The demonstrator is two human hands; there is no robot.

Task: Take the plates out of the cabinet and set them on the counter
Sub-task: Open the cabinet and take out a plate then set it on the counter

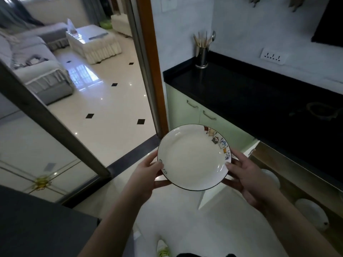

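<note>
A white plate (193, 156) is held at its near rim by both hands. The left hand (146, 175) is closed on the left edge, thumb laid on top of the rim, fingers tucked underneath. The right hand (248, 179) is closed on the right edge in the same way, thumb on the rim, fingers under the plate. The plate is kept roughly level in the air, above the floor (111, 141), near and left of the worktop (250, 93), not touching it. A thin dark line is seen round the plate's rim, with small coloured drawings along its far right part and a small blue mark by the left thumb.

To the right, an open cabinet (289, 169) under the worktop is seen, with two more white plates (311, 214) standing on edge inside. The black worktop runs from far left to near right. A metal holder (202, 56) with chopsticks and a spoon is placed at its far left corner, against the wall. A wall socket (272, 56) is seen above the worktop. Pale green cabinet doors (187, 110) with metal handles are seen below the far end. A doorway into a living room with a sofa (35, 71) is seen on the left.
</note>
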